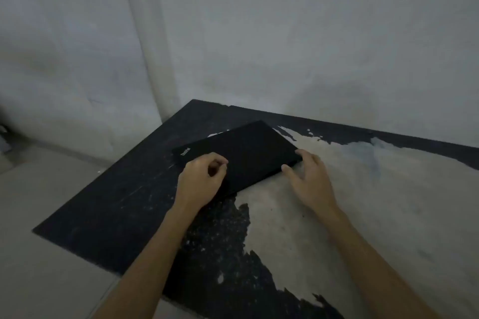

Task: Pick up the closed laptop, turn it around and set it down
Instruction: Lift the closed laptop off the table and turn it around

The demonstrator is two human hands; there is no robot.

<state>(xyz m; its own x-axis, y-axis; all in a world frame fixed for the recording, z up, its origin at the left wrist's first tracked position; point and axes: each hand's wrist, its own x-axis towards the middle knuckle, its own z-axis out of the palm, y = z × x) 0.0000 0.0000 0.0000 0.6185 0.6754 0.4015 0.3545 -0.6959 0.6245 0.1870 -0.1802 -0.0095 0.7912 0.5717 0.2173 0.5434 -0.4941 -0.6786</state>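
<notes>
Where our right hand (309, 179) meets the closed black ThinkPad laptop (237, 156), the fingers are spread and half open: the fingertips lie against the laptop's right corner and the thumb (287, 169) sits at its near edge, so the hand touches the corner without closing round it. We cannot tell whether this counts as a true hold or only a touch. The palm faces down and a little left, low over the table, and the wrist runs straight back into a bare forearm that leaves the view at the lower right.

Our left hand (201, 181) is loosely curled over the laptop's near left part, fingers bent inward toward the palm with a dark gap between them and the thumb. It rests on or just above the lid, and we cannot tell which; it has nothing clasped. Its forearm slants down to the lower left.

The laptop lies flat and shut on the table (108, 204), turned at an angle, its logo near the left corner. The tabletop is dark, with much of its coating peeled away to a pale surface on the right. Behind the table stands a pale grey wall (285, 33), and a pale floor (39, 254) shows at the left.
</notes>
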